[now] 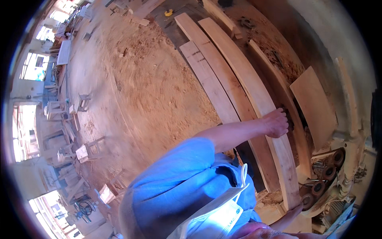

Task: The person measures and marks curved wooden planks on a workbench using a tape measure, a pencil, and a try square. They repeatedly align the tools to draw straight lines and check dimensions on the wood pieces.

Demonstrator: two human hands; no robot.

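A long pale wooden plank (284, 159) runs from the upper middle down to the lower right. Across it reaches my left hand (275, 120), its fingers curled over the right edge. My right hand (293, 214) is at the plank's near end, partly hidden, with its fingers against the end and underside. Left of this plank lies a second, browner plank (260, 159), and beyond that a lighter board (211, 83) with dark marks near its far end. Another plank (300, 139) stands along the right side, past my left hand's fingertips.
A flat wooden panel (314, 107) leans at the right. Below it are round, rusty machine wheels (318, 187). Sawdust covers the floor (151, 79). A small yellow object (168, 12) lies at the far end. Wooden stools (89, 151) and lumber line the left side.
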